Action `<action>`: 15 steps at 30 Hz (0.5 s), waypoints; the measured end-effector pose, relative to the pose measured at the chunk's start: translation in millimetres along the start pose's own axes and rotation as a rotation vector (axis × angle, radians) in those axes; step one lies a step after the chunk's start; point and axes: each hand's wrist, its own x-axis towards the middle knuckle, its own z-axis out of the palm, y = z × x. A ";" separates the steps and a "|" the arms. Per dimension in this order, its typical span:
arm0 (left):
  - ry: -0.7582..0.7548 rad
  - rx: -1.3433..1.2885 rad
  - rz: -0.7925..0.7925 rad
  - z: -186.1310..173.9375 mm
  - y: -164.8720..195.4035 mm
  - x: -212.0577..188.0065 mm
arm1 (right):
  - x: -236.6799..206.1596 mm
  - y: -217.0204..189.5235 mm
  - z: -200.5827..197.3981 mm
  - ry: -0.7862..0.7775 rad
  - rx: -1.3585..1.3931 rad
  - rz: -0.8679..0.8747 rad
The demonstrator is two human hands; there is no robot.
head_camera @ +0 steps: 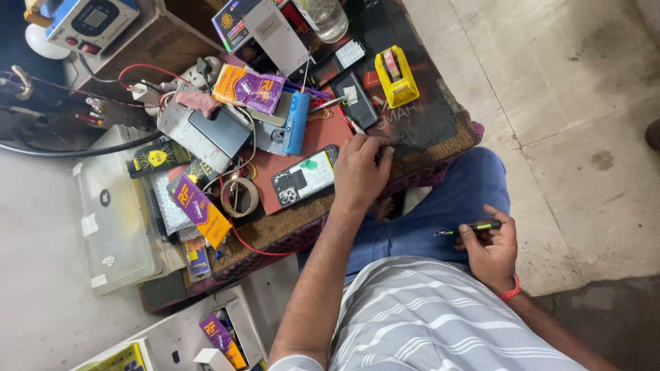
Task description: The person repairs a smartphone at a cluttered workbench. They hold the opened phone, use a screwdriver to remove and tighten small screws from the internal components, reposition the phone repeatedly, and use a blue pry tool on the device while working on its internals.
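Note:
My left hand (359, 173) rests on the cluttered work table, fingertips pressed on the dark mat (426, 117). Just to its left lies an opened phone (304, 177) with its back off, showing a circuit board and a white battery, on a red mat (323, 134). My right hand (491, 249) hangs over my blue-trousered thigh, away from the table. It grips a thin screwdriver (467, 228) with a green and black handle, tip pointing left. A red thread circles that wrist.
On the table are a yellow tape dispenser (395, 75), a blue cylindrical tool (296, 122), a tape roll (240, 197), purple and orange packets (247, 88), other phones, red wires and a glass (323, 17). A white case (113, 220) lies to the left, and a meter box (89, 22) at top left.

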 end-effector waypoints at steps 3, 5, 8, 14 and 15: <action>-0.037 0.021 -0.015 6.5 5.9 7.9 | 4.4 -1.4 -0.9 0.000 -0.007 0.019; -0.068 0.034 -0.041 9.4 7.0 12.9 | 5.6 -2.5 -3.2 0.005 -0.009 0.031; -0.088 -0.052 -0.144 7.4 0.8 20.4 | 6.7 -3.9 -4.9 0.019 -0.007 0.049; -0.085 -0.175 -0.111 -5.2 -6.0 9.4 | 8.4 -3.8 -4.4 0.012 0.019 0.057; -0.059 -0.117 -0.065 -5.7 -4.6 6.3 | 8.8 -3.9 -4.0 0.008 0.020 0.069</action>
